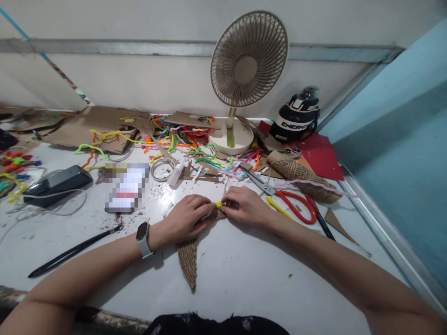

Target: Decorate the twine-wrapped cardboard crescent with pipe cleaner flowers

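Note:
A curved, pointed piece wound with brown jute twine (187, 264) lies on the white table, its tip toward me. Over its upper part rests my left hand (191, 215), fingers closed on it and hiding much of it. A small fuzzy yellow pipe cleaner piece (219, 204) sits at the far end, between both hands' fingertips. My right hand (246, 204) pinches at this yellow piece with thumb and forefinger. Just beyond the right hand lie scissors (293, 204) with red handles.
A ball of jute twine (302, 177) and a dark bottle (296, 114) stand to the right. At the back is a fan (249, 60), with many coloured pipe cleaners (188, 135) and cardboard (91, 125) beside it. A phone (127, 188) and a black device (57, 184) lie left.

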Demonstrator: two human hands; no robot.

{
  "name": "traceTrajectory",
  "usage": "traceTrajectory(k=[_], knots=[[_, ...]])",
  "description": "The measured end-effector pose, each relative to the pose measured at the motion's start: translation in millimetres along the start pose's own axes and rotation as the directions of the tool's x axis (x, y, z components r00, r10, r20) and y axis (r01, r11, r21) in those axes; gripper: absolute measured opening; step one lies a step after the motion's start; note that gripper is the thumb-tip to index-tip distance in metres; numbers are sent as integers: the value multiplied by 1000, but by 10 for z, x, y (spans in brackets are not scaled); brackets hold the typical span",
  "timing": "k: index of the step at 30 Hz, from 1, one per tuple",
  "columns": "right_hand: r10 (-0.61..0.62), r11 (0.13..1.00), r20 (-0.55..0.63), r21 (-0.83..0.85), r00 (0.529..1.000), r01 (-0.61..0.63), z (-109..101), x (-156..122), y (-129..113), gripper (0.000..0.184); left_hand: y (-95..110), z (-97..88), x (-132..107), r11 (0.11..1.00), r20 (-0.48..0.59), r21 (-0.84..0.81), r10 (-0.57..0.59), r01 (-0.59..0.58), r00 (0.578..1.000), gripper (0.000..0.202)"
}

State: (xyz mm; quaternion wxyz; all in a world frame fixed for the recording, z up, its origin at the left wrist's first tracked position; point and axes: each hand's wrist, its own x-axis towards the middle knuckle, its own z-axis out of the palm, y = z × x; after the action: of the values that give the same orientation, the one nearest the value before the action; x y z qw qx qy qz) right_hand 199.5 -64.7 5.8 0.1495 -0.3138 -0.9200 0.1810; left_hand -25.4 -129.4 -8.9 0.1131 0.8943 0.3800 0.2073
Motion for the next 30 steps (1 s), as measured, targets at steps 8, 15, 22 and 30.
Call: traceTrajectory(k=[8,15,22,30], knots=[[-28,1000,14,8,1000,28,-90,-7,-26,20,2,-8,2,1000,25,13,-9,9,1000,35],[-130,972,90,-185,987,145,-121,-75,-135,53,21,-28,16,1000,15,12,1,-1,1000,35],[-98,956,289,-240,952,171,-32,-160,-166,82,21,-30,15,1000,18,10,-4,4,1000,34],[-72,943,203,-305,976,133,153,-203,-237,99,30,-31,16,1000,33,-17,-10,10,999,29]])
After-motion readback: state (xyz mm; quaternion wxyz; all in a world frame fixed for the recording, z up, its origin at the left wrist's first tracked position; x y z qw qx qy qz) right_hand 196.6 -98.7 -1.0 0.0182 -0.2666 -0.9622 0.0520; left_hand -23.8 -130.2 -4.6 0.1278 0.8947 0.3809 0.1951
